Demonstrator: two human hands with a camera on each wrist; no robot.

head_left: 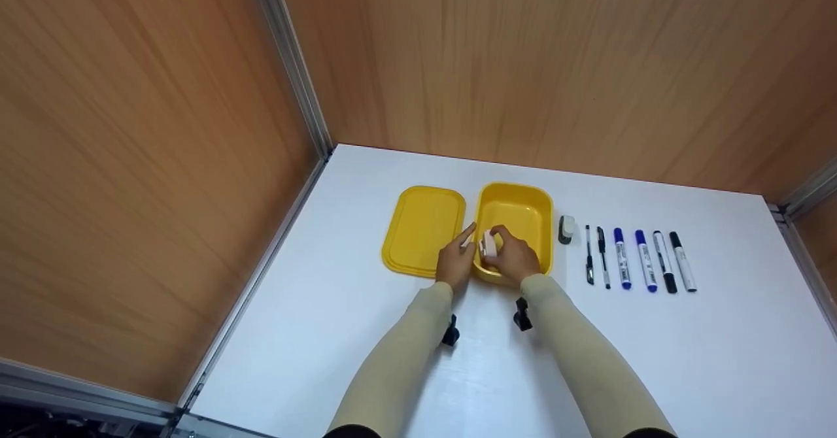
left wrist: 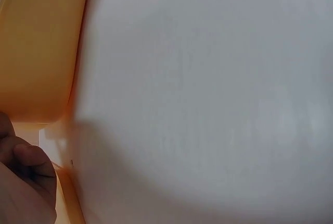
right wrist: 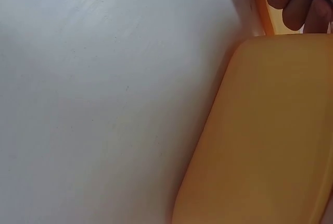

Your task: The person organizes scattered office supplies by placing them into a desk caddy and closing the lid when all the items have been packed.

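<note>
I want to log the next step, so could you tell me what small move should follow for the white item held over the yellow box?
Probably lower the small white item, pinched by the right hand, into the open yellow box and release; the left hand rests at its rim.

No text, brand, number or sign can be read in any view. The markers [head_left: 650, 261] lying in a row at the right of the head view carry pale printed bands on their barrels, but the print is too small and blurred to make out. The small white object [head_left: 488, 244] at the centre of the frame, over the yellow box [head_left: 514, 210], shows no legible marking.
</note>
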